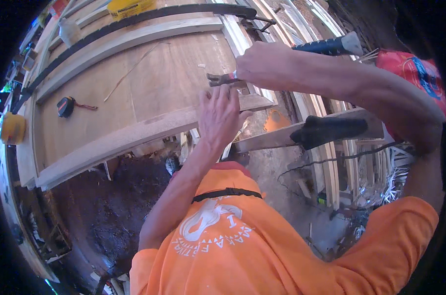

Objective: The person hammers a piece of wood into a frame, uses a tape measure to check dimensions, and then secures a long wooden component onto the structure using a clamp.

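Note:
My right hand (264, 63) is closed around the handle of a claw hammer (220, 79). Its dark head points left, and the black grip extends to the right past my fist. My left hand (218, 115) lies over the near rail of a wooden frame (149, 124), close to its right corner. Its fingers stretch forward with the fingertips just below the hammer head, and the thumb is out to the right. Whether anything small sits under those fingers is hidden. Inside the frame is a flat plywood panel (154, 78).
A black tape measure (65, 106) rests on the panel's left part. A long dark bar clamp (149, 18) spans the far side. Yellow round things (12, 129) stand at the left and top. Right are timber strips (348, 172), a dark cloth-like piece (328, 131) and a red bag (387, 60).

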Demonstrator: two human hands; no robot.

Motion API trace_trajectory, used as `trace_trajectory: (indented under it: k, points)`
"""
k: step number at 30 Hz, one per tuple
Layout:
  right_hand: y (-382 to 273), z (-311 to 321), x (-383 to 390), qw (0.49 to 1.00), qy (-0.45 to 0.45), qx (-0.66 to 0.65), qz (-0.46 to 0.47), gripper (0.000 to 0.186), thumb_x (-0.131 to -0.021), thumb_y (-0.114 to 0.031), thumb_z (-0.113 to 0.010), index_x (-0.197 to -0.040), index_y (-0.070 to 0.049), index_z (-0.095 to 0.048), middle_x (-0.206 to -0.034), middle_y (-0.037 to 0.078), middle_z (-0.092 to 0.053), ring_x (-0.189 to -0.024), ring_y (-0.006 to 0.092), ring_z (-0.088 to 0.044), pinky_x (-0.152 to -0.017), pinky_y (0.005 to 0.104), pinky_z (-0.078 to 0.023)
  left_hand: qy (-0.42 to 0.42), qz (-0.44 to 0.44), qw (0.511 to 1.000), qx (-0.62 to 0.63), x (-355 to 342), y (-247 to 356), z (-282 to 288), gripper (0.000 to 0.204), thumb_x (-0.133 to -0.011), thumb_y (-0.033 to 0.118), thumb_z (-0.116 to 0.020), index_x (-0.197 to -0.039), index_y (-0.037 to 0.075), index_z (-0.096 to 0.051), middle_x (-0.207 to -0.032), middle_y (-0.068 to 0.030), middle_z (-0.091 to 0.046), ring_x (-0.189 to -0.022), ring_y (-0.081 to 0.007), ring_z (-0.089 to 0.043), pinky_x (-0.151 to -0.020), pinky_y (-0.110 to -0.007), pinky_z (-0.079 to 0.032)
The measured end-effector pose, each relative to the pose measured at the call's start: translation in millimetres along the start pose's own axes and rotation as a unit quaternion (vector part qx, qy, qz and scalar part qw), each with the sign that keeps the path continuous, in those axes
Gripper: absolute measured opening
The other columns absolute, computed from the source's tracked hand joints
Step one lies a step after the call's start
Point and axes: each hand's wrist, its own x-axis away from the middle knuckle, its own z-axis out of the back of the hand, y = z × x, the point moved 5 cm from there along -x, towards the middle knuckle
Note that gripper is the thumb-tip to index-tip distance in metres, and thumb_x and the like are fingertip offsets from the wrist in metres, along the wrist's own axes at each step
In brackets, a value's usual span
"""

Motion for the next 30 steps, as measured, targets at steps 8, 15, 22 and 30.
trace_trajectory:
  k: [8, 15, 22, 30]
  points:
    - [2.5, 16.1, -1.2, 0.995, 0.094, -0.04, -0.002, 0.017, -0.093, -0.008, -0.066, -0.105, 0.001, -0.073, -0.093, 0.016, -0.074, -0.086, 0.0346, -0.077, -0.074, 0.0451, -0.063, -0.032, 0.015, 0.999, 0.002, -1.7, 0.9, -4.2, 0.059, -0.074, 0.05, -0.086, -0.108, 0.005, -0.068, -0.109, -0.009, -0.065, -0.106, -0.0263, -0.062, -0.095, -0.045, -0.041]
    - [2.6, -19.3, -6.2, 1.0, -0.023, -0.014, -0.015, 0.018, -0.096, -0.009, -0.064, -0.108, -0.002, -0.074, -0.103, 0.016, -0.073, -0.097, 0.0341, -0.075, -0.082, 0.0441, -0.061, -0.001, -0.011, 1.0, 0.027, -2.0, -1.6, -1.6, 0.049, -0.074, 0.044, -0.087, -0.099, 0.007, -0.065, -0.099, -0.0099, -0.062, -0.1, -0.028, -0.061, -0.088, -0.043, -0.042]
    - [35.5, 1.9, 1.7, 0.989, 0.04, -0.09, -0.113, 0.021, -0.103, -0.017, -0.061, -0.112, -0.003, -0.074, -0.098, 0.019, -0.073, -0.088, 0.0367, -0.074, -0.08, 0.0472, -0.058, -0.009, -0.025, 0.998, 0.054, -9.2, -0.1, -4.1, 0.047, -0.074, 0.041, -0.088, -0.097, 0.007, -0.064, -0.096, -0.0116, -0.062, -0.095, -0.0316, -0.063, -0.084, -0.045, -0.042]
    - [1.6, -30.2, 113.0, 0.74, 0.415, -0.412, -0.332, 0.031, -0.106, -0.027, -0.06, -0.109, 0.001, -0.07, -0.086, 0.021, -0.068, -0.07, 0.0338, -0.064, -0.067, 0.042, -0.049, -0.177, -0.11, 0.975, 0.072, -43.6, -4.2, -11.6, 0.071, -0.072, 0.034, -0.086, -0.13, 0.01, -0.055, -0.126, -0.0212, -0.061, -0.117, -0.0391, -0.058, -0.099, -0.054, -0.039]
